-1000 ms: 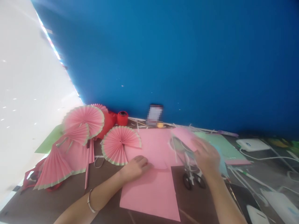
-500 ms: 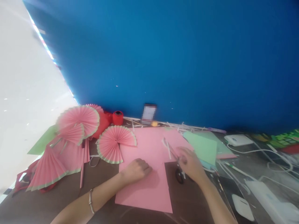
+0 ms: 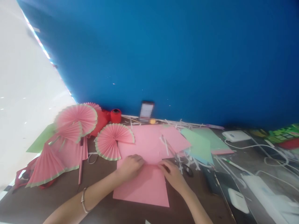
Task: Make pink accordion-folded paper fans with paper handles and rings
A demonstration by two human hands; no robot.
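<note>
Both hands work at a sheet of pink paper (image 3: 142, 189) on the brown table, at a raised edge or fold running between them. My left hand (image 3: 131, 167) has its fingers curled down on the left end of this edge, its fingertips hidden. At the right end my right hand (image 3: 172, 174) pinches the paper between thumb and fingers. Just beyond my right hand lie scissors (image 3: 187, 170) with dark handles, their blades over the paper. A round pleated pink fan (image 3: 114, 141) with a pale green rim touches the paper's left side. More pink sheets (image 3: 144, 140) lie behind.
More pleated fans (image 3: 76, 119) are piled at the left, by a red tape roll (image 3: 116, 115). Green sheets (image 3: 198, 143) and white paper strips lie right of centre. A phone-like dark slab, cables, a white case (image 3: 238, 200) and a power strip (image 3: 263, 193) fill the right.
My right hand has moved left and nearer, from beside the scissors to the pink paper's edge. The scissors now lie clear of it. My left hand stays on the paper.
</note>
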